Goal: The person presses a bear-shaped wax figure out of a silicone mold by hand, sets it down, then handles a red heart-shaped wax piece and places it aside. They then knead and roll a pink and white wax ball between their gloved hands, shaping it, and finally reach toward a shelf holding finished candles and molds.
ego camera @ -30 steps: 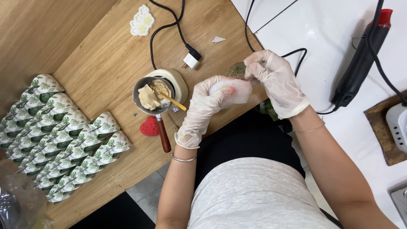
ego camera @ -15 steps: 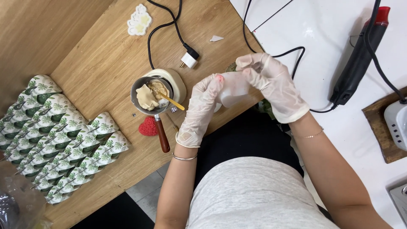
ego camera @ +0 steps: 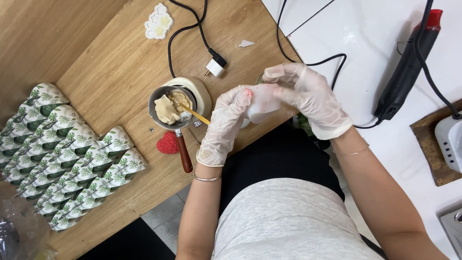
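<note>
Both your hands have stayed put, left hand (ego camera: 226,126) and right hand (ego camera: 308,98) closed around a small white piece (ego camera: 261,102) above the surface's (ego camera: 115,72) near edge.

We look down on a wooden table (ego camera: 110,72) with a light, warm grain, which runs diagonally across the left part of the view. Next to it, on the right, there is a white surface (ego camera: 365,43), smooth and bright, and the two tops touch along a straight edge. At the right border a small dark wooden board (ego camera: 428,144) lies on the white surface. Under the table edge we see a floor of grey tiles (ego camera: 163,219). The light is even and soft, with weak shadows.
</note>
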